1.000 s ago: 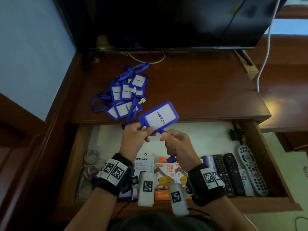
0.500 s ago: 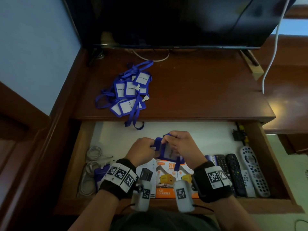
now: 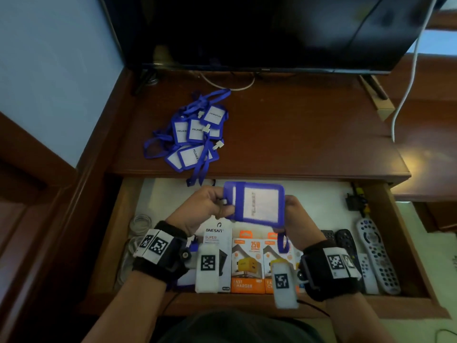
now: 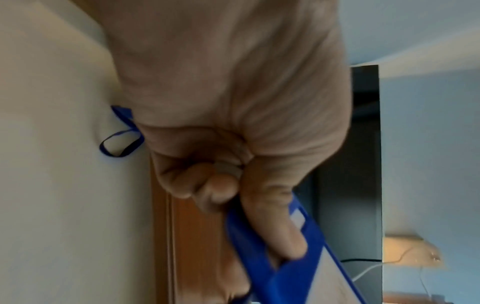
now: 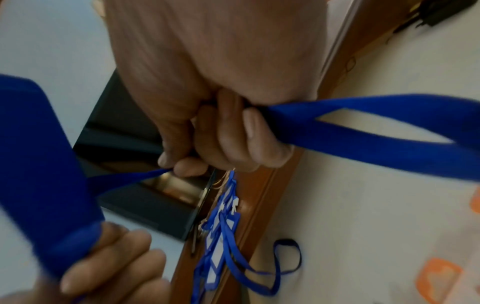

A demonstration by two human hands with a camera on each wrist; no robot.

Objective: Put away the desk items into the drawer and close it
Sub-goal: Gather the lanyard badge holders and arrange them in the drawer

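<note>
Desk (image 3: 284, 134): the wooden top runs under the dark screen (image 3: 259, 30) at the back, and a white cable (image 3: 405, 90) hangs down on your right.
Drawer (image 3: 173, 194): pulled out below the desk edge, its pale lining bare at the back.
Pile of badges (image 3: 193, 137): blue holders with tangled straps lie on the left part of the desk; one strap loop droops over the front edge above the drawer.
Charger boxes (image 3: 249, 263): a white one and orange ones stand side by side along the front of the drawer, below your hands.
Remotes (image 3: 376, 253): several lie together at the right end of the drawer.
Coiled cables (image 3: 141, 221): at the left end of the drawer, partly behind your left wrist.
Badge (image 3: 257, 204): you hold it in the air over the middle of the drawer, face up, blurred, one hand at each end.
Strap (image 5: 363, 131): it runs from the badge through your right fist and loops out beyond it.
Left hand (image 3: 205, 209): clamped on the badge's left end, thumb on top and fingers beneath.
Right hand (image 3: 296, 219): curled tight round the strap at the badge's right end.
</note>
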